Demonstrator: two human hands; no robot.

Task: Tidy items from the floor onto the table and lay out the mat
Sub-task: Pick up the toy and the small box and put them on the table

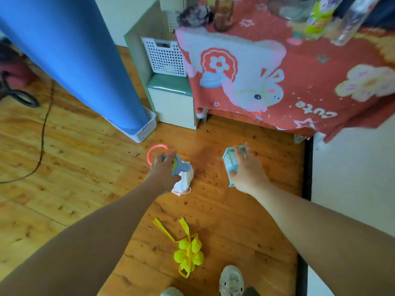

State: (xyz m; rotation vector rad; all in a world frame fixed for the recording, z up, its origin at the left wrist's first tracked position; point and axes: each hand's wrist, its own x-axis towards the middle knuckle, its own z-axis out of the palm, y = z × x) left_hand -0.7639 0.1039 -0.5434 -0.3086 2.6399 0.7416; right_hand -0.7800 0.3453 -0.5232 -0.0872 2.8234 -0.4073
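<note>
Rolled blue mat (pixel 70 60) standing in white basket (pixel 147 127) far left. Left hand (pixel 164 171) gripping blue toy (pixel 178 166) with pink ring (pixel 158 153) — right hand (pixel 245 169) clutching small teal basket (pixel 232 161) above bare floorboards (pixel 85 167). Yellow ribbon flower (pixel 188 253) lying nearer feet; table edge with red cloth (pixel 299 86) overhanging beyond.

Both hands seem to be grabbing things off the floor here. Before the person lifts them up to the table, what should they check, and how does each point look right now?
1. Left hand has the blue toy: ok, fingers wrap it.
2. Right hand has the light blue mesh basket: ok, fingers are closed over it.
3. Pink ring comes along with the toy: cannot tell, any join is hidden.
4. White bag is gripped too: cannot tell, it lies under the hand.
5. Room on the table: cannot tell, bottles crowd the part in view.
6. Floor all cleared: not ok, the yellow ribbon flower lies untouched near the shoe.
</note>
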